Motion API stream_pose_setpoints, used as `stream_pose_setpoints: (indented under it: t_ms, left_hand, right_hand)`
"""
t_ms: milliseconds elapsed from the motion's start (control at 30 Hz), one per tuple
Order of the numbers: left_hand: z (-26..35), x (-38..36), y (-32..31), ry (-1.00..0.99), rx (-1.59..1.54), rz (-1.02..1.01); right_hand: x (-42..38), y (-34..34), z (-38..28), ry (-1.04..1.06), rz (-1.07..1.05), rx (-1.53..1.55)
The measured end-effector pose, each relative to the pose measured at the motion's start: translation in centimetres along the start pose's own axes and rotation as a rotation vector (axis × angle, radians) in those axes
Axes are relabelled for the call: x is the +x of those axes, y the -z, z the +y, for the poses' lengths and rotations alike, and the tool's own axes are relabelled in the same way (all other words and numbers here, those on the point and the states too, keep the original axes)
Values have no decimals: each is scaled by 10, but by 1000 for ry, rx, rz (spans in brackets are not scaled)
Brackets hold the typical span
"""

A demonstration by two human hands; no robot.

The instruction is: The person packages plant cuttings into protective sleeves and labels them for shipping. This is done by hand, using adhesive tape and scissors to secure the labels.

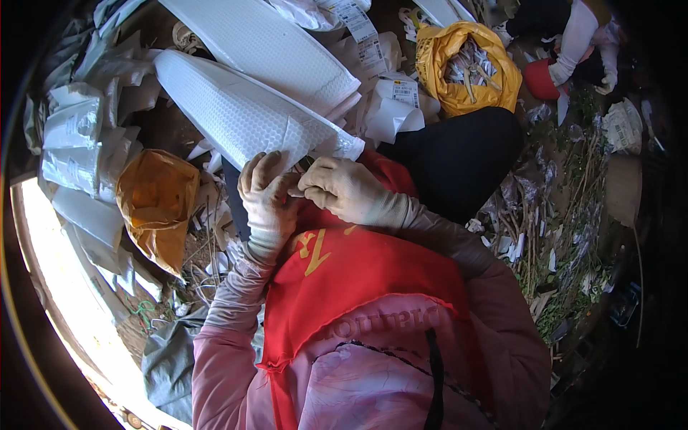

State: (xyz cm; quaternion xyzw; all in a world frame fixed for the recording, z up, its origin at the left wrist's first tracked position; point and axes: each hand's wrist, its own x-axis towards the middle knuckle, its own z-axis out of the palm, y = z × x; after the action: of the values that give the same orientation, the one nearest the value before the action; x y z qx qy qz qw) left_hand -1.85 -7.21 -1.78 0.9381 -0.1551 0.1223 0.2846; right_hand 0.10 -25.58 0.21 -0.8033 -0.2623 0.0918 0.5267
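Observation:
Both of my hands wear pale, soiled work gloves and meet over my lap. My left hand (266, 192) is closed, its curled fingertips at the lower edge of a white bubble-wrap sleeve (247, 107). Close beside it, my right hand (345, 188) is pinched shut, fingertips turned toward the left hand. A small dark bit shows between the hands, too hidden to name. The sleeve lies slanting across my legs, its lower end just above the hands. Beneath the hands is my red apron (373, 265) with yellow lettering.
Another bubble-wrap sleeve (265, 50) and labelled white packaging (405, 93) lie ahead. A yellow bag (428, 68) holds scraps; an orange-brown bag (154, 247) stands left. Plant stems (552, 236) and litter cover the right side. Another person's gloved hand (608, 84) is at upper right.

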Motion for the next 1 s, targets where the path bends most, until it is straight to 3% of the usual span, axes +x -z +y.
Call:
stream_pose_setpoints:
  t_ms: [167, 367, 600, 667, 767, 800, 867, 900, 1000]
  left_hand:
    - [-2, -1, -3, 50, -21, 3]
    - [-1, 2, 3, 23, 25, -26]
    - [1, 19, 13, -41, 13, -30]
    - [1, 23, 18, -75, 6, -57]
    - [-7, 18, 8, -123, -27, -98]
    - [-6, 17, 7, -103, -18, -105]
    - [-29, 7, -9, -98, -74, -102]
    - [-20, 10, -5, 23, -240, -88]
    - [-79, -24, -47, 451, -1022, -151]
  right_hand:
    - [11, -9, -12, -50, -89, -149]
    - [18, -8, -14, -76, -188, -115]
    - [23, -4, -20, 94, -18, -174]
    - [21, -6, -13, 120, 107, -11]
    - [23, 5, -15, -17, -53, -8]
    - [22, -7, -1, 150, 12, -142]
    - [20, -2, -18, 70, -49, -224]
    - [21, -6, -17, 33, -87, -320]
    - [22, -2, -26, -54, -199, -352]
